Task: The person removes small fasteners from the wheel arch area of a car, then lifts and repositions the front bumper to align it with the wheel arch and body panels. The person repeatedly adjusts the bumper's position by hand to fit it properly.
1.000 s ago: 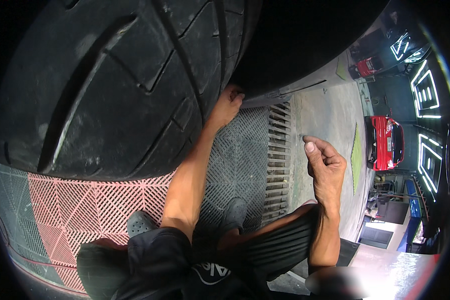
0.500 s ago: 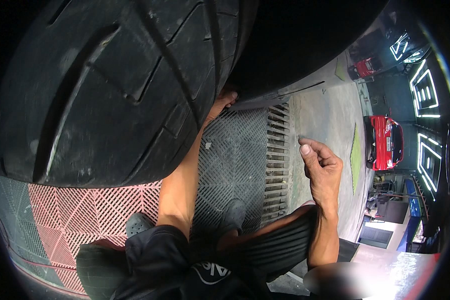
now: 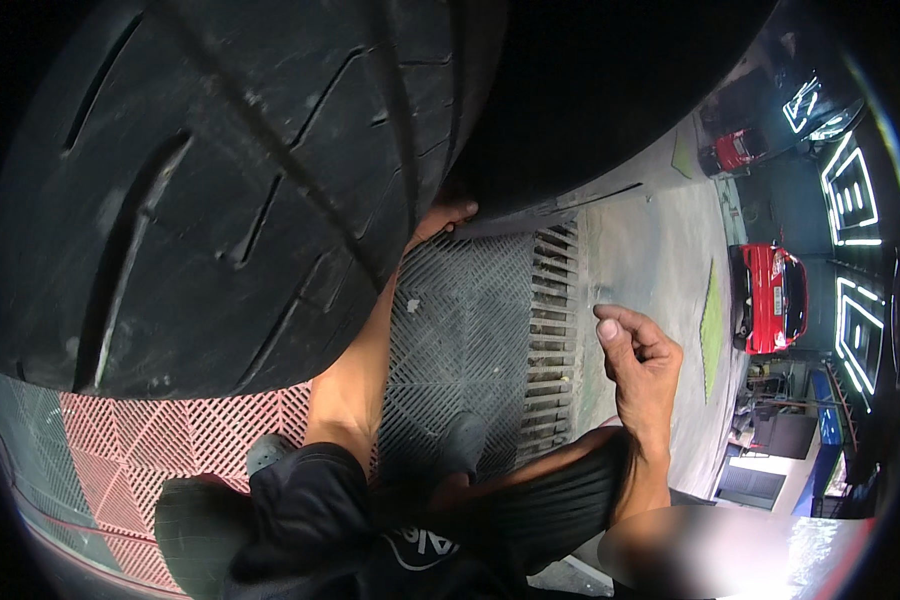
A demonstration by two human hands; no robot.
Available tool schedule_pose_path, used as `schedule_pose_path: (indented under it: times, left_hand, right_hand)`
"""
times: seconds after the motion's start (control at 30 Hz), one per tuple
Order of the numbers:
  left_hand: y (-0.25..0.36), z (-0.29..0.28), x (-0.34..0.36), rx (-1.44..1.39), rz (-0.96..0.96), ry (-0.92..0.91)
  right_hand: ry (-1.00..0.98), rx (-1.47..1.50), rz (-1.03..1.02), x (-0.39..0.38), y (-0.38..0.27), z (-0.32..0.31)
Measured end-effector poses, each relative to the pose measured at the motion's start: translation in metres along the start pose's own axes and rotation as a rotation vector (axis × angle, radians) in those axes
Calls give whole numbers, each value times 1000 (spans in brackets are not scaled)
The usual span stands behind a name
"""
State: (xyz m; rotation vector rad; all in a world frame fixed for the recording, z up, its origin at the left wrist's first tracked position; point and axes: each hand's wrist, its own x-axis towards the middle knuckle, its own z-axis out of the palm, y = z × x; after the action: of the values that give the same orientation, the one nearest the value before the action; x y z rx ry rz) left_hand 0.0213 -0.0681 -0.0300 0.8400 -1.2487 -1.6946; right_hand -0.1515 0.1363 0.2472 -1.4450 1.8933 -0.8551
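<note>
A large black treaded tyre [image 3: 200, 250] fills the upper left. My left arm reaches behind it to my left hand [image 3: 448, 218], partly hidden by the tread, with curled fingers near a dark curved surface [image 3: 610, 70] beside the tyre; what they grip is hidden. My right hand [image 3: 640, 360] is raised to the right of the tyre, thumb and forefinger brought together; anything between their tips is too small to make out.
Below lie grey grid tiles [image 3: 460, 330], red ones [image 3: 120, 470], a slotted drain [image 3: 552, 300] and concrete [image 3: 630, 260]. My grey clogs [image 3: 460, 440] are underneath. A red car [image 3: 770, 295], a green mat [image 3: 710, 330] and bright lights [image 3: 855, 330] stand out at right.
The tyre's tread has shifted, with its lower edge lower in the picture. My left hand has slipped further behind it. My right hand appears slightly lower and further left.
</note>
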Motion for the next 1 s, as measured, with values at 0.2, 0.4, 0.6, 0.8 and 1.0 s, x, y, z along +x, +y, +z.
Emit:
schedule_pose_path:
  times: [0.2,0.4,0.6,0.8,1.0]
  left_hand:
    - [28,15,-16,88,-63,114]
    - [9,87,-55,22,212,814]
    - [54,171,-118,-138,545,695]
    - [81,173,-131,59,736,362]
    - [92,171,-137,-5,685,210]
  right_hand:
    - [-160,509,246,15,16,-14]
    - [-154,676,360,46,24,9]
    - [-114,474,258,49,28,19]
    - [-89,245,150,33,12,16]
    - [10,60,80,24,10,22]
